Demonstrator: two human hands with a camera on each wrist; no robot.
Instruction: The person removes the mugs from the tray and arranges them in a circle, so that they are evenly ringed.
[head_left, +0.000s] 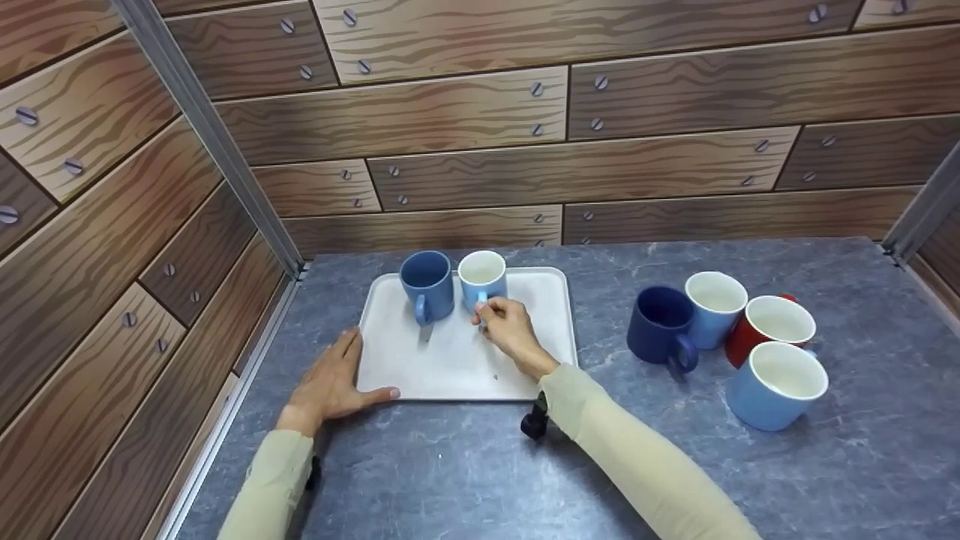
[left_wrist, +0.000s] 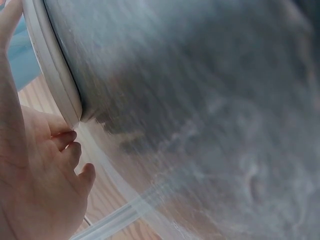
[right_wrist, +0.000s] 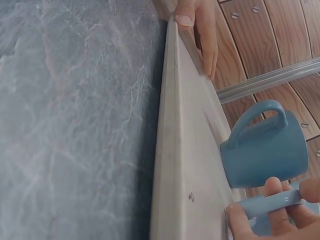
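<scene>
My right hand grips the handle of a light blue mug with a white inside, upright at the back of a white tray. In the right wrist view, fingers curl through that handle. Just left of it on the tray stands a medium blue mug, its handle turned to the front. At the tray's front left corner, my left hand rests against the edge with thumb and fingers spread. The left wrist view shows the palm along the tray's rim.
To the right on the grey marbled table stand a dark blue mug, a light blue mug, a red mug and a wider light blue mug, grouped closely. Wood-patterned walls rise behind and at the left.
</scene>
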